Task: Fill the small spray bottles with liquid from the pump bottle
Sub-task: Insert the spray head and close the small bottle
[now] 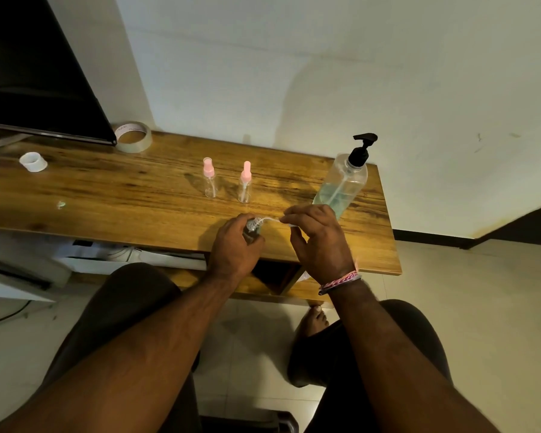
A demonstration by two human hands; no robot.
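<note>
The left hand grips a small spray bottle upright near the table's front edge, while the right hand pinches its sprayer head, dip tube trailing from the neck (opening, apparently). Next, I judge, comes the pump bottle, just beyond. Two capped bottles stand clear behind, open tabletop around them.

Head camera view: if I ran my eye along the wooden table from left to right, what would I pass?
White ring → tape roll → capped spray bottle → second spray bottle → pump bottle. Nearer the front edge, the left hand grips a third small bottle; the right hand pinches its sprayer tube.
</note>
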